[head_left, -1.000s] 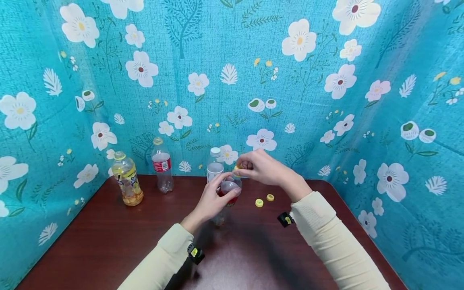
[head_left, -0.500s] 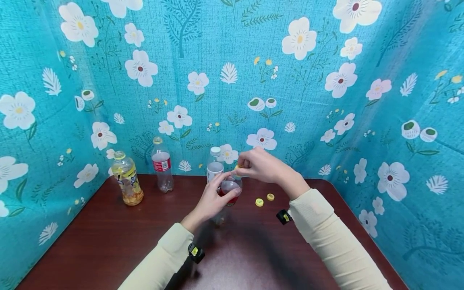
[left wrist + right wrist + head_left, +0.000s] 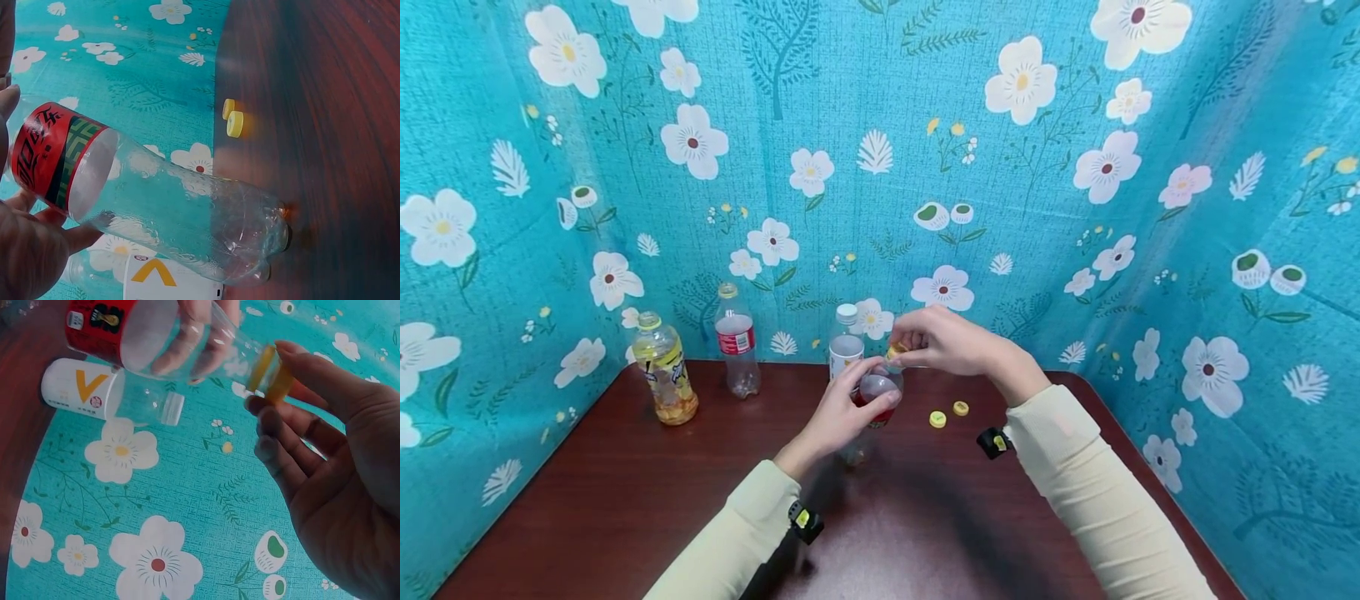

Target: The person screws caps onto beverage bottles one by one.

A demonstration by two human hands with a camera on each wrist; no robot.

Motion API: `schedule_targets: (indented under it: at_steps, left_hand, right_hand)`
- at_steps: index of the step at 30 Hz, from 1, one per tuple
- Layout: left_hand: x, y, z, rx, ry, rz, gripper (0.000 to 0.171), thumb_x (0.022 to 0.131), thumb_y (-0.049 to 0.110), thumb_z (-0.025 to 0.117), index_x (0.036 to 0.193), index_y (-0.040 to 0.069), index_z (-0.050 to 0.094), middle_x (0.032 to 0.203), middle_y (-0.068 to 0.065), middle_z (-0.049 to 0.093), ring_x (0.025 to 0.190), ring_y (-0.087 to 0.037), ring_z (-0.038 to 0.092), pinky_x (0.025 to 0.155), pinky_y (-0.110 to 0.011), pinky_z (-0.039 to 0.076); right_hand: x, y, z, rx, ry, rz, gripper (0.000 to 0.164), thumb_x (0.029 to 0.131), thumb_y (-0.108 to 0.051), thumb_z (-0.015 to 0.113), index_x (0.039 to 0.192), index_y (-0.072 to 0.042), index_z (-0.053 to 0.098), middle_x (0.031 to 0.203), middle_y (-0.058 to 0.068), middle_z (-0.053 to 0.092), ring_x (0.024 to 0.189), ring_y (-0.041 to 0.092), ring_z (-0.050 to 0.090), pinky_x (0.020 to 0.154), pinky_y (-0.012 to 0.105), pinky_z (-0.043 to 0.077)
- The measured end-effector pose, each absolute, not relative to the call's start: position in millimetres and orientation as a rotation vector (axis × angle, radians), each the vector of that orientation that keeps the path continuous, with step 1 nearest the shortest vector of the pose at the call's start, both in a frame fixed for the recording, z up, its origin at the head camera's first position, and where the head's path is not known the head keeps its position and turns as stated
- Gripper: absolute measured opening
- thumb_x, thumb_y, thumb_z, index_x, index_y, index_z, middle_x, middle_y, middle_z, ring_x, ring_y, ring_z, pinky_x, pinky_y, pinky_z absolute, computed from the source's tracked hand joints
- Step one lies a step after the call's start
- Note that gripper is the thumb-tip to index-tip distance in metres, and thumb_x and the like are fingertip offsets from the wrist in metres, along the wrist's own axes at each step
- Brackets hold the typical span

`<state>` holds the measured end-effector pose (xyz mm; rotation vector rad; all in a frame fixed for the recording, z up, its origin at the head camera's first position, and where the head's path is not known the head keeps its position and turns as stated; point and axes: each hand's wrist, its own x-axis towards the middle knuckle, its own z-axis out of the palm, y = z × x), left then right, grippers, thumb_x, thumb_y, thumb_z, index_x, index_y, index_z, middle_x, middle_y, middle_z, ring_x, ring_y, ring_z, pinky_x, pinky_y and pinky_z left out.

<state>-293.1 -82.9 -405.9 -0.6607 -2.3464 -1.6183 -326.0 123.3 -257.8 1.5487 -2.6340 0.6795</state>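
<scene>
My left hand (image 3: pixel 842 408) grips a clear plastic soda bottle (image 3: pixel 169 194) with a red label, high on its body. The left wrist view shows its base at the dark tabletop. At the bottle's mouth, the thumb and fingers of my right hand (image 3: pixel 951 343) pinch a yellow bottle cap (image 3: pixel 279 385). A yellow ring (image 3: pixel 261 367) circles the neck just below the cap, with a narrow clear band between them. Whether the cap still sits on the threads I cannot tell. Behind the gripped bottle stands a white-capped bottle (image 3: pixel 847 342) with a white label.
Two loose yellow caps (image 3: pixel 937 419) lie on the table (image 3: pixel 700 500), right of the bottle. Farther left stand a capless red-label bottle (image 3: pixel 735 342) and a yellow-label bottle (image 3: pixel 664 371) with amber contents at its bottom. A turquoise flowered curtain (image 3: pixel 865 208) surrounds the table's back and sides.
My right hand turned at the bottle's mouth, and its wrist shifted slightly right. More of the yellow cap shows between its fingers now. The left hand and bottle stayed nearly still.
</scene>
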Motion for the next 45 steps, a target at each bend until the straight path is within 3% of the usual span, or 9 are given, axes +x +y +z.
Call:
schedule_targets:
  at_steps: [6,17,24,29,31,34,36,38,45]
  left_hand:
    - [-295.0,-81.9,-407.3,-0.68,-2.36,-1.629,0.054,0.095,0.037,0.074,0.144,0.027,0.055,0.133,0.002,0.059,0.118,-0.02,0.058,0.097,-0.044,0.054]
    - [-294.3,-80.3,-408.0,-0.682,-2.384,-1.604,0.054,0.095,0.036,0.074,0.144,0.027,0.055,0.132,0.004,0.059,0.118,-0.018,0.057,0.097,-0.043,0.054]
    - [-292.5,-81.0,-407.3,-0.686,-2.378,-1.596,0.053,0.095,0.036,0.075,0.144,0.03,0.055,0.131,0.005,0.058,0.118,-0.017,0.056,0.096,-0.044,0.054]
    - [-294.0,-82.2,-407.3,-0.687,-2.366,-1.608,0.055,0.095,0.036,0.074,0.146,0.03,0.053,0.132,0.005,0.058,0.119,-0.017,0.056,0.097,-0.044,0.053]
    - [-294.3,-82.9,-407.0,-0.685,-2.365,-1.614,0.056,0.095,0.037,0.074,0.147,0.029,0.053,0.133,0.004,0.058,0.121,-0.018,0.055,0.097,-0.045,0.054]
    - [-294.5,-84.3,-406.9,-0.679,-2.362,-1.624,0.056,0.096,0.036,0.074,0.147,0.025,0.053,0.135,0.002,0.058,0.122,-0.019,0.055,0.099,-0.046,0.054]
    - [-294.4,-85.3,-406.6,-0.675,-2.356,-1.64,0.056,0.095,0.034,0.074,0.146,0.024,0.053,0.135,0.001,0.058,0.121,-0.02,0.056,0.098,-0.047,0.054]
    - [-294.6,-86.0,-406.5,-0.677,-2.347,-1.65,0.056,0.096,0.033,0.074,0.146,0.023,0.053,0.135,-0.001,0.058,0.121,-0.022,0.057,0.098,-0.048,0.054]
    - [-295.7,-86.6,-406.9,-0.672,-2.351,-1.629,0.055,0.096,0.033,0.074,0.146,0.024,0.053,0.135,0.0,0.058,0.12,-0.02,0.057,0.096,-0.044,0.055]
  right_hand:
    - [-326.8,127.2,-250.8,1.594,-2.657,0.61,0.014,0.093,-0.014,0.077,0.107,-0.012,0.078,0.093,-0.006,0.067,0.081,0.011,0.063,0.075,0.031,0.056]
    - [-324.7,127.6,-248.1,1.534,-2.709,0.593,0.019,0.087,-0.012,0.083,0.105,-0.009,0.079,0.094,-0.004,0.073,0.08,0.009,0.067,0.074,0.027,0.058]
    - [-324.4,119.9,-248.5,1.47,-2.705,0.534,0.01,0.089,-0.021,0.082,0.09,-0.012,0.08,0.072,-0.007,0.069,0.063,0.008,0.061,0.062,0.029,0.054]
    - [-325.4,117.5,-250.6,1.41,-2.689,0.513,0.024,0.093,-0.029,0.077,0.075,-0.013,0.075,0.055,-0.005,0.055,0.048,0.01,0.047,0.05,0.028,0.041]
    - [-324.3,117.9,-249.8,1.378,-2.706,0.505,0.026,0.095,-0.034,0.074,0.08,-0.013,0.074,0.053,-0.005,0.052,0.045,0.011,0.045,0.05,0.028,0.04]
    - [-320.7,119.5,-246.5,1.356,-2.755,0.495,0.028,0.096,-0.039,0.072,0.1,-0.011,0.074,0.06,-0.005,0.056,0.05,0.011,0.05,0.056,0.03,0.046]
    - [-319.0,120.1,-244.6,1.37,-2.793,0.498,0.032,0.096,-0.036,0.073,0.116,-0.011,0.071,0.068,-0.006,0.062,0.056,0.01,0.056,0.062,0.031,0.05]
    - [-318.6,119.5,-243.5,1.419,-2.811,0.491,0.034,0.097,-0.031,0.073,0.123,-0.01,0.069,0.075,-0.006,0.065,0.061,0.01,0.06,0.067,0.032,0.052]
    - [-321.9,113.9,-245.1,1.463,-2.79,0.468,0.017,0.097,-0.022,0.073,0.108,-0.009,0.074,0.063,-0.003,0.056,0.053,0.012,0.05,0.063,0.031,0.047]
